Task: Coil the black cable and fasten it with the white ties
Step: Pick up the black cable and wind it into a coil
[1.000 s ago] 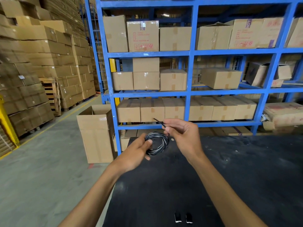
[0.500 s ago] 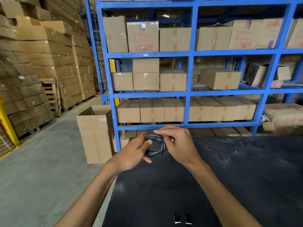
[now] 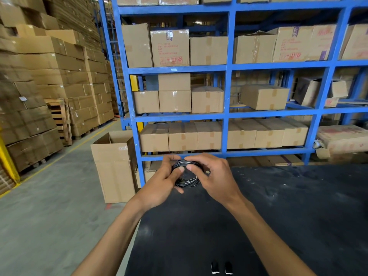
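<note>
The black cable (image 3: 187,182) is wound into a small round coil with pale glints on its strands. Both hands hold it above the far left part of the black table (image 3: 278,216). My left hand (image 3: 163,182) grips the coil's left side, thumb pressed on the top strands. My right hand (image 3: 215,176) closes over the coil's right side, thumb tip meeting the left thumb at the top. The fingers hide much of the coil. No white tie can be made out.
Two small black pieces with white ends (image 3: 222,267) lie at the table's near edge. An open cardboard box (image 3: 113,166) stands on the floor left of the table. A blue rack (image 3: 227,114) full of cartons rises behind, and stacked cartons (image 3: 39,86) fill the left.
My right hand, which held a loose cable end up away from the coil, has come down onto the coil's right side. Both hands now clasp the coil together, slightly higher.
</note>
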A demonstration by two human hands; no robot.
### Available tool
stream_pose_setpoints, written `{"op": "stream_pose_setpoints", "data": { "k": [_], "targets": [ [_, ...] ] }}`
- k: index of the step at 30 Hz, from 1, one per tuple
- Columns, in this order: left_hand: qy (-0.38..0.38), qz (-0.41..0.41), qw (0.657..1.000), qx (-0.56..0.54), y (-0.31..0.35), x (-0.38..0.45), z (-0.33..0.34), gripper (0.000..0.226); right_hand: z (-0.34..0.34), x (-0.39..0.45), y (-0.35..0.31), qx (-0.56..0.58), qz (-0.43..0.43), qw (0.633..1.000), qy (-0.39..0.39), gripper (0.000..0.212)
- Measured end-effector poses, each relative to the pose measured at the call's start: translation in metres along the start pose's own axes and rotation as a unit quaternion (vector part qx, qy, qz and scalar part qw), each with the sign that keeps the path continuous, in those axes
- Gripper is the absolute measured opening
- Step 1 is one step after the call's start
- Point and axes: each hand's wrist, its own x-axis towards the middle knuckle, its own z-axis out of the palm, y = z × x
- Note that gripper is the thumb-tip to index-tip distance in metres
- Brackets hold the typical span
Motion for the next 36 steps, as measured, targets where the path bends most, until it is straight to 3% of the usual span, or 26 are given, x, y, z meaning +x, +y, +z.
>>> {"op": "stream_pose_setpoints", "data": {
  "k": [5,10,17,25,29,33,36],
  "targets": [
    [0.020,0.026,0.999,0.026,-0.002,-0.001,0.002,0.034,0.000,-0.002,0.000,-0.028,-0.024,0.999,-0.006,0.019],
    [0.016,0.052,0.987,0.148,-0.002,0.000,0.003,0.015,-0.002,-0.002,0.000,-0.075,-0.077,0.993,-0.044,0.026],
    [0.013,0.036,0.982,0.183,-0.003,0.001,0.004,0.024,-0.006,0.000,-0.001,-0.100,-0.142,0.982,-0.074,0.043],
    [0.004,0.054,0.983,0.177,0.004,0.004,0.000,0.022,-0.007,-0.002,0.003,-0.125,-0.173,0.976,-0.038,0.037],
    [-0.005,0.065,0.992,0.109,0.002,0.002,0.001,0.033,-0.007,-0.003,0.005,-0.109,-0.166,0.980,-0.011,0.035],
    [0.044,0.076,0.996,0.019,-0.001,-0.001,0.010,0.035,-0.002,-0.004,0.005,-0.110,-0.154,0.982,0.019,0.037],
    [0.113,0.069,0.991,-0.009,-0.002,0.000,0.021,0.023,0.003,-0.006,0.005,-0.095,-0.142,0.984,0.047,0.037]
  ]
}}
